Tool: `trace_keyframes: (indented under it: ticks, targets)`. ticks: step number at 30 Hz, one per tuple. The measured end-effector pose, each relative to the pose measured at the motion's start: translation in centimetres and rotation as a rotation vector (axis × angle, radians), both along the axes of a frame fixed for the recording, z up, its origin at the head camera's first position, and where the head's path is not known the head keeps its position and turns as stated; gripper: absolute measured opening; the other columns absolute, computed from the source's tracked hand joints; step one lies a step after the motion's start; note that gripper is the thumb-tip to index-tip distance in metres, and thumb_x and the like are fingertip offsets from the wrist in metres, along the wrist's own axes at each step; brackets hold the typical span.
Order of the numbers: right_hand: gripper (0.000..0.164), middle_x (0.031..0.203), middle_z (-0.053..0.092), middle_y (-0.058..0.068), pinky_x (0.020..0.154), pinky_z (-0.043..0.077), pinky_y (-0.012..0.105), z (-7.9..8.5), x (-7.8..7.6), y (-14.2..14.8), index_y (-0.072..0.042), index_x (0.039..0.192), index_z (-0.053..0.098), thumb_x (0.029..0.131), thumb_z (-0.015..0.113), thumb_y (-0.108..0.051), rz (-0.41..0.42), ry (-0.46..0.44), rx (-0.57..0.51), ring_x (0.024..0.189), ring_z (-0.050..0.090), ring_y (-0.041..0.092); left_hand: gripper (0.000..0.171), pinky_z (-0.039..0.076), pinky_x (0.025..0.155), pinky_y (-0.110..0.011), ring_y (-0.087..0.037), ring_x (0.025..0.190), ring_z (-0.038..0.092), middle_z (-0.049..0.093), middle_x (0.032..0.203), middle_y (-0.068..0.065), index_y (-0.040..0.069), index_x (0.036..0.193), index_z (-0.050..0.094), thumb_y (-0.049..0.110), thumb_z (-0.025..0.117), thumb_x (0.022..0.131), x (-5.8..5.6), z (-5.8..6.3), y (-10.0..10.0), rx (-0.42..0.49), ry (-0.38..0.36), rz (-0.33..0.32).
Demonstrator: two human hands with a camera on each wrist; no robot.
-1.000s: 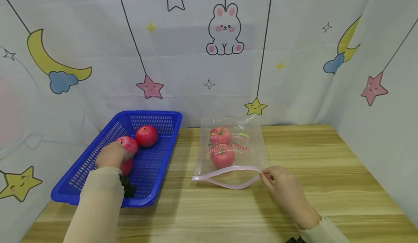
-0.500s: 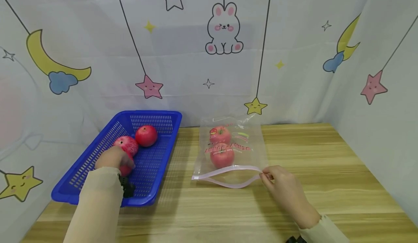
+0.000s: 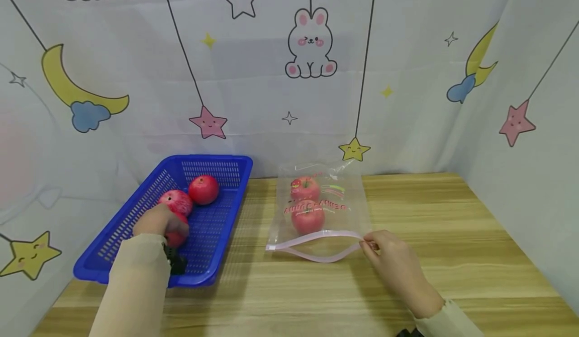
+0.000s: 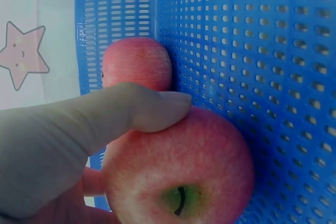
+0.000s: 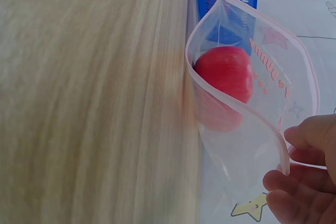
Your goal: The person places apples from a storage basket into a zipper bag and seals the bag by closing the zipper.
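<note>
My left hand (image 3: 156, 221) reaches into the blue basket (image 3: 226, 226) and grips a red apple (image 4: 184, 166), thumb over its side and fingers beneath. The stem end of that apple faces the left wrist camera. Farther in, a mottled red fruit (image 3: 176, 202) and a plain red fruit (image 3: 203, 189) lie side by side. My right hand (image 3: 398, 266) pinches the right corner of a clear zip bag (image 3: 348, 216) by its pink rim. The bag's mouth gapes toward me. Inside it lie two red apples, a nearer one (image 3: 308, 219) and a farther one (image 3: 305, 188).
The basket and bag rest on a wood-grain table (image 3: 289, 297), the basket at the left. A white cloth (image 3: 253, 75) printed with stars, moons and a rabbit hangs behind the table and along both sides.
Within the basket my left hand has shifted slightly toward me, off the mottled fruit and onto the nearer apple. The right hand and the bag hold still.
</note>
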State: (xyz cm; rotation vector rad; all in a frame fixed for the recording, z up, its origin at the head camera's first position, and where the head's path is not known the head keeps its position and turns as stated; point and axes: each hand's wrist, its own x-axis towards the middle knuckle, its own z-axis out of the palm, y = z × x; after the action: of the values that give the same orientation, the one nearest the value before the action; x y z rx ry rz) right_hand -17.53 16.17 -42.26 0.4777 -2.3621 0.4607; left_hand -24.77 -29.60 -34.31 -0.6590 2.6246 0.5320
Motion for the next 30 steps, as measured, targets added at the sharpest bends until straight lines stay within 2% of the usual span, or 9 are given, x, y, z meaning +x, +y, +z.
trace_keyframes:
  ticks: [3,6,9,14,18,24,30]
  targets:
    - [0.012,0.075,0.068,0.004,0.054,0.052,0.026,-0.1,0.0,0.0,-0.007,0.077,0.069,0.071,0.078,-0.008,0.002,0.008,0.001,0.063,0.064,0.009,0.060,0.053,0.066,-0.038,-0.034,0.081,0.057,0.058,0.093,-0.023,-0.013,0.107,0.050,0.028,0.074,0.070,-0.1,0.1,0.2,-0.011,-0.018,0.010]
    - [0.012,0.075,0.068,0.004,0.053,0.052,0.026,-0.1,0.0,0.0,-0.006,0.077,0.069,0.071,0.078,-0.008,0.001,0.007,0.000,0.063,0.064,0.010,0.059,0.052,0.062,-0.036,-0.033,0.080,0.056,0.057,0.092,-0.023,-0.012,0.105,0.051,0.030,0.072,0.069,-0.1,0.2,0.3,-0.035,-0.001,-0.031]
    - [0.012,0.075,0.068,0.004,0.053,0.052,0.026,-0.2,-0.1,0.1,-0.006,0.077,0.068,0.071,0.078,-0.008,-0.002,0.007,0.000,0.063,0.064,0.010,0.064,0.050,0.058,-0.034,-0.035,0.079,0.054,0.055,0.093,-0.025,-0.012,0.109,0.048,0.030,0.072,0.068,0.1,0.4,0.5,-0.043,0.050,-0.082]
    - [0.012,0.075,0.068,0.004,0.053,0.052,0.026,-0.2,-0.1,0.1,-0.007,0.077,0.068,0.071,0.078,-0.008,-0.002,0.013,0.003,0.063,0.064,0.010,0.080,0.051,0.068,-0.044,-0.040,0.087,0.052,0.053,0.105,-0.032,-0.014,0.123,0.037,0.032,0.072,0.068,0.1,0.6,0.7,-0.044,0.127,-0.121]
    - [0.012,0.075,0.068,0.004,0.053,0.052,0.026,-0.2,0.0,0.0,-0.007,0.077,0.069,0.071,0.079,-0.008,0.001,0.012,0.001,0.063,0.064,0.010,0.093,0.049,0.080,-0.054,-0.045,0.096,0.050,0.048,0.115,-0.038,-0.018,0.131,0.024,0.035,0.072,0.071,0.0,0.7,0.9,-0.038,0.138,-0.138]
    - [0.012,0.075,0.069,0.004,0.053,0.052,0.025,-0.2,-0.1,0.0,-0.006,0.077,0.069,0.071,0.079,-0.008,0.008,0.030,0.000,0.063,0.064,0.010,0.104,0.046,0.087,-0.059,-0.051,0.105,0.047,0.041,0.122,-0.041,-0.018,0.138,0.008,0.037,0.071,0.075,-0.2,1.1,1.5,-0.027,0.169,-0.148]
    - [0.012,0.074,0.068,0.004,0.054,0.052,0.025,-0.2,-0.1,0.0,-0.006,0.077,0.068,0.070,0.079,-0.007,0.018,0.043,0.000,0.063,0.064,0.010,0.101,0.045,0.086,-0.061,-0.053,0.107,0.046,0.041,0.124,-0.041,-0.015,0.138,0.015,0.040,0.070,0.075,-0.1,1.3,2.0,-0.031,0.239,-0.155]
